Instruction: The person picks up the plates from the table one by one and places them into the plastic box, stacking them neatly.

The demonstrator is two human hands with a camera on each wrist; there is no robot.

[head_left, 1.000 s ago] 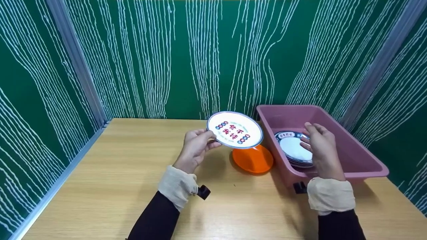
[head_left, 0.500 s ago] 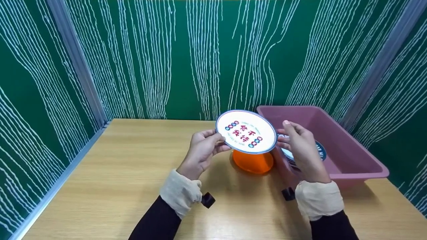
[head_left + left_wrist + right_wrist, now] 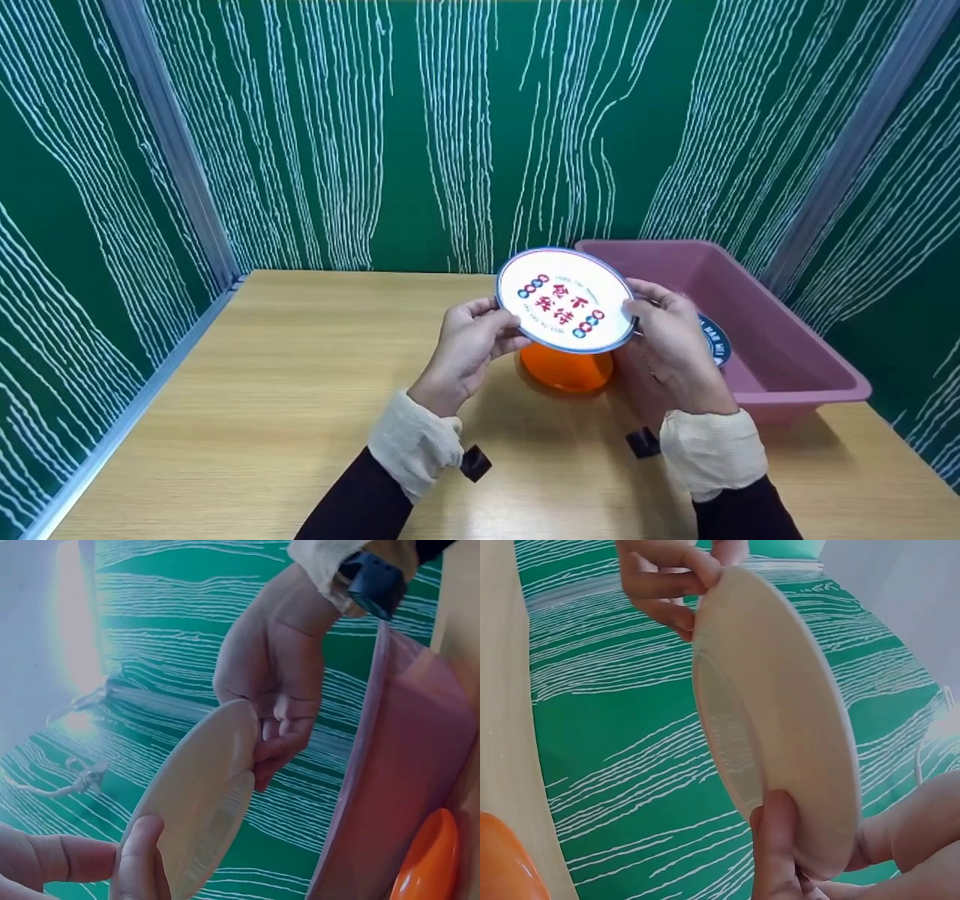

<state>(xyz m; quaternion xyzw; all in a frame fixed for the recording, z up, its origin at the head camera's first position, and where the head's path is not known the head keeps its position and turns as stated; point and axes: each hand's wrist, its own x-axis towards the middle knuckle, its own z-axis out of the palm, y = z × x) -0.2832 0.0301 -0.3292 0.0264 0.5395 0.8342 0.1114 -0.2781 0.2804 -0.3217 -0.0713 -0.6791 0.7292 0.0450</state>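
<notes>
A white plate [image 3: 566,300] with a blue rim and red characters is held up, its face tilted toward the head camera. My left hand [image 3: 471,349] pinches its left edge, thumb on top and fingers beneath. At the opposite edge my right hand [image 3: 675,337] pinches the rim the same way. Both wrist views show the plain underside of the plate [image 3: 780,705] and its raised foot ring. Below it, partly covered in the head view, an orange dish [image 3: 566,369] sits on the table.
Right of the orange dish stands a deep pink basin [image 3: 795,394]. Inside it, a plate with a dark patterned rim [image 3: 716,341] shows partly behind my right hand. The wooden table [image 3: 300,390] meets green walls with white wavy lines [image 3: 457,135].
The plate and left hand have moved right. My right hand has come left from over the basin, closing its fingers and thumb on the plate's right rim.
</notes>
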